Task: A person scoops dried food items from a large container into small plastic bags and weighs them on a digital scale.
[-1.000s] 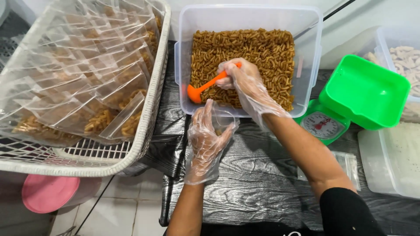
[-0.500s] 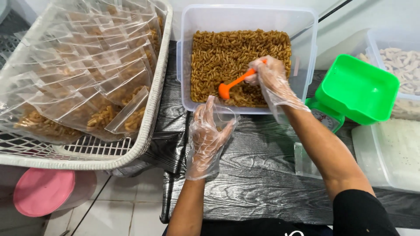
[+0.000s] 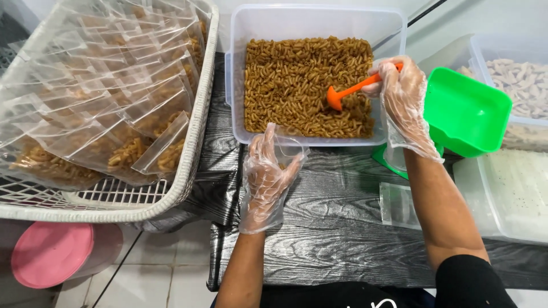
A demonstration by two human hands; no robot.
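The right hand (image 3: 403, 102), in a clear plastic glove, has its fingers (image 3: 381, 84) closed around the handle of an orange scoop (image 3: 349, 91). The scoop bowl rests on the brown snack pieces (image 3: 291, 80) inside a clear tub (image 3: 319, 23) at the far side of the counter (image 3: 331, 228). The left hand (image 3: 266, 181), also gloved, has its fingers (image 3: 267, 142) curled loosely around a small clear bag (image 3: 288, 149), held open-mouthed just in front of the tub's near wall; the bag is gripped lightly between thumb and fingers. The counter surface is black with a wood-grain pattern. A flat clear packet (image 3: 398, 204) lies on the counter near the right forearm. A green tray (image 3: 469, 111) sits just right of the right hand, above a green base partly hidden beneath it. Further right stand a tub of pale pieces (image 3: 522, 80) and a translucent box (image 3: 514, 194). Left of the tub, a white basket (image 3: 114, 205) holds many filled clear bags (image 3: 131, 145) stacked at a slant. A pink lid (image 3: 52, 254) is visible below the basket, near the tiled floor.
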